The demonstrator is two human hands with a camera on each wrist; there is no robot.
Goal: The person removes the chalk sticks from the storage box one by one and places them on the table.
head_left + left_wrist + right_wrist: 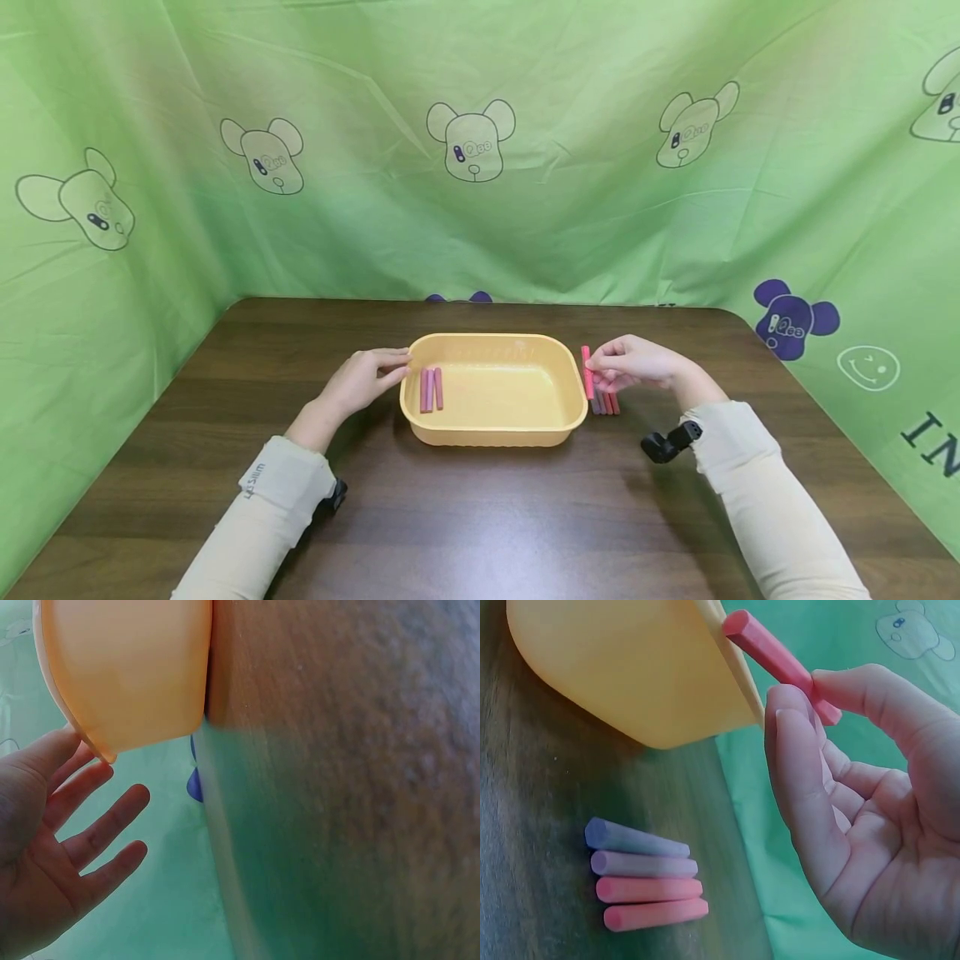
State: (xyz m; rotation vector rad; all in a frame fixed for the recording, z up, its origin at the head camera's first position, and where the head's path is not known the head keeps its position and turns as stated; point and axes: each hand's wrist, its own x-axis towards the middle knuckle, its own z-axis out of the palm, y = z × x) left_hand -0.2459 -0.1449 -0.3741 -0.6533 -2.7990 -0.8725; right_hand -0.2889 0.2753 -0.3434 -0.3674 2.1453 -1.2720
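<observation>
A yellow plastic basin (495, 437) stands on the table, with three pink and lilac chalk sticks (438, 390) lying side by side near its left end. At its left rim, my left hand (358, 382) holds the edge with thumb and index finger, the other fingers spread apart in the left wrist view. My right hand (628, 364) pinches a bright pink chalk stick (772, 656) between thumb and fingertips, just outside the basin's right rim. Below that hand, several chalk sticks (649, 866) in blue-violet, lilac and pink lie in a row on the table.
The dark wooden table (480, 525) reaches back to a green curtain (360, 233) printed with bear heads. A black wrist camera (670, 442) sits at the right cuff, and another (335, 495) at the left.
</observation>
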